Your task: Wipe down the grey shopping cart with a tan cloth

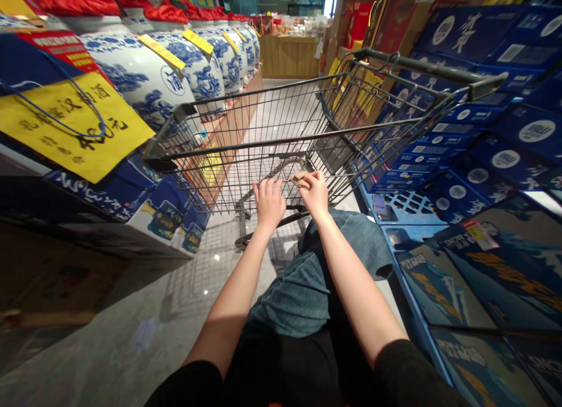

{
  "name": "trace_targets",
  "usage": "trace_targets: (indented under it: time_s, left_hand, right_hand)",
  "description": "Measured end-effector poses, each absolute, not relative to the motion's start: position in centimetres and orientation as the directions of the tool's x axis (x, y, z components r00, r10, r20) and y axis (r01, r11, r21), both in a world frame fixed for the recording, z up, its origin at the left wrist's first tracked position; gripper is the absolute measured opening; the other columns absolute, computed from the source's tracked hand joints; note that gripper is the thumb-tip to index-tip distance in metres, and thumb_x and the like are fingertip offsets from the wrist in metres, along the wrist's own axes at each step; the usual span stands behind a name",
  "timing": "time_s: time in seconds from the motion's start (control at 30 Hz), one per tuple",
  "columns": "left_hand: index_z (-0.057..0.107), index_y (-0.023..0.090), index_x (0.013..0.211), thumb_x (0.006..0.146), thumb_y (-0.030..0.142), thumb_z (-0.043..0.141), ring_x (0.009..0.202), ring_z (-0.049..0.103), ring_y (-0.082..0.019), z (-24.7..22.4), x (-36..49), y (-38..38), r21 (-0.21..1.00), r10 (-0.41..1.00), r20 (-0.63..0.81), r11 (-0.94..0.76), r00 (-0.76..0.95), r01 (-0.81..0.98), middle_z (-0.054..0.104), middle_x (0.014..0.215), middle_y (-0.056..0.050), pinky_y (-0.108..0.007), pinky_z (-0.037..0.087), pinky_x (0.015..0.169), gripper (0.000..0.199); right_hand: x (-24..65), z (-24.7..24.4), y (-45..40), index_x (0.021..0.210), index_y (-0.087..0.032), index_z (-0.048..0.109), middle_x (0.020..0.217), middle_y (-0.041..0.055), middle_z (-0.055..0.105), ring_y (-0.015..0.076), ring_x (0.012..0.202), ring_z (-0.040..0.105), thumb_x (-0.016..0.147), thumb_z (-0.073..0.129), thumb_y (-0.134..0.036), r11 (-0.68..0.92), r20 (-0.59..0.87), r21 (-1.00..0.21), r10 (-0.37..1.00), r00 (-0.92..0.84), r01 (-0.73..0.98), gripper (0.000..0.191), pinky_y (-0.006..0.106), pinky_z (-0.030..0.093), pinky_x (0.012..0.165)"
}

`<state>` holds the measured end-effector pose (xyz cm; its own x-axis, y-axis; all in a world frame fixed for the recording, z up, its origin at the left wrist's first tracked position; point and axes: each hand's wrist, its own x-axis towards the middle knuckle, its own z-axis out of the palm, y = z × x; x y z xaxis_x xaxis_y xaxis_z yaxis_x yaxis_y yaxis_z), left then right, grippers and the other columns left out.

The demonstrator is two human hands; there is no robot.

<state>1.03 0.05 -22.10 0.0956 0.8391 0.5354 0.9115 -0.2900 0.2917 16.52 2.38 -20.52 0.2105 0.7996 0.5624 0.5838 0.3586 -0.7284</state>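
On my feed the nearest things are 2 bare forearms coming out of black sleeves [415, 375], above a bunched blue denim garment [327, 278]. The hands are close together but not touching. The right hand [314, 191] has its fingers curled around a small tan scrap [299, 179], which may be paper or card; I can't make out exactly what it is. The left hand [269, 203] sits just beside it, fingers loosely raised, and I can see nothing held in it.

As far as I can read the progress, the scrap is already in the right hand, directly over the wire basket of a shopping cart [263, 132], and is not resting on anything. The cart's lower frame bar [274, 221] runs just below the hands.

Left of the hands, past a yellow handwritten sign [74, 126], stands a row of blue-and-white porcelain jars [140, 73] with red cloth tops. Right of the hands, blue printed cartons [504, 143] are stacked beside a blue plastic pallet [408, 211]. A polished grey floor [132, 348] runs below and ahead of the cart. Far beyond the hands, at the end of the aisle, is a wooden counter [285, 58].
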Motion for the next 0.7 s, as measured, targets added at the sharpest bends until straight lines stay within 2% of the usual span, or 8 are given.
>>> trace_targets:
  time_s: [0.07,0.17,0.3,0.4,0.47,0.57,0.7]
  left_hand:
    - [0.063,0.015,0.142,0.093,0.014,0.046,0.143,0.049,-0.033,-22.2,1.1,0.1,0.302,0.836,0.542,-0.286,0.082,0.909,0.063,0.142,-0.017,-0.061,0.016,0.132,0.052]
    - [0.064,0.016,0.141,0.093,0.013,0.047,0.143,0.049,-0.034,-22.3,1.2,0.1,0.312,0.835,0.546,-0.287,0.077,0.906,0.064,0.142,-0.017,-0.063,0.015,0.132,0.052]
    - [0.065,0.014,0.14,0.089,0.01,0.049,0.143,0.05,-0.035,-22.5,1.1,0.2,0.309,0.84,0.536,-0.288,0.084,0.906,0.063,0.141,-0.019,-0.064,0.015,0.132,0.053]
    - [0.066,0.011,0.137,0.087,0.008,0.05,0.142,0.051,-0.036,-22.6,1.0,0.3,0.302,0.844,0.531,-0.274,0.078,0.913,0.064,0.139,-0.021,-0.066,0.017,0.131,0.053]
    - [0.066,0.009,0.136,0.088,0.009,0.05,0.142,0.051,-0.037,-22.5,1.0,0.3,0.296,0.843,0.533,-0.269,0.076,0.917,0.064,0.139,-0.022,-0.067,0.019,0.131,0.051]
    - [0.067,0.009,0.135,0.088,0.01,0.051,0.142,0.051,-0.037,-22.4,1.1,0.3,0.287,0.844,0.529,-0.275,0.088,0.917,0.064,0.141,-0.022,-0.068,0.019,0.13,0.049]
    - [0.065,0.012,0.139,0.088,0.009,0.049,0.142,0.051,-0.036,-22.4,1.2,0.2,0.282,0.84,0.534,-0.281,0.093,0.917,0.064,0.141,-0.02,-0.067,0.019,0.131,0.053]
  right_hand:
    - [16.4,-20.6,2.0,0.081,-0.021,0.07,0.093,0.0031,0.053,0.0173,0.083,0.058,0.078,0.059,-0.014,0.342,0.54,-0.733,0.818,0.198,0.587,0.013,0.032,0.054,0.082]
    - [16.4,-18.9,1.9,0.084,-0.021,0.069,0.099,0.0054,0.054,0.0193,0.092,0.059,0.08,0.059,-0.014,0.406,0.613,-0.72,0.752,0.241,0.563,0.014,0.035,0.055,0.089]
    - [16.0,-15.6,2.7,0.096,-0.022,0.067,0.114,0.009,0.054,0.0221,0.111,0.057,0.083,0.055,-0.009,0.58,0.78,-0.594,0.585,0.223,0.557,0.022,0.041,0.052,0.104]
    - [15.5,-15.5,3.4,0.095,-0.022,0.065,0.118,0.0102,0.054,0.0229,0.115,0.056,0.083,0.053,-0.008,0.642,0.84,-0.501,0.523,0.145,0.58,0.022,0.042,0.05,0.106]
    - [15.2,-16.7,3.5,0.089,-0.022,0.064,0.116,0.0106,0.056,0.0234,0.113,0.056,0.082,0.052,-0.008,0.655,0.848,-0.476,0.518,0.109,0.586,0.019,0.041,0.051,0.104]
    - [14.7,-18.2,3.3,0.084,-0.022,0.063,0.11,0.01,0.058,0.0233,0.106,0.058,0.081,0.053,-0.01,0.623,0.817,-0.511,0.566,0.11,0.592,0.016,0.04,0.054,0.097]
    - [14.4,-16.9,3.1,0.094,-0.023,0.067,0.114,0.0098,0.059,0.0234,0.11,0.058,0.084,0.054,-0.012,0.596,0.795,-0.541,0.592,0.13,0.594,0.02,0.041,0.053,0.101]
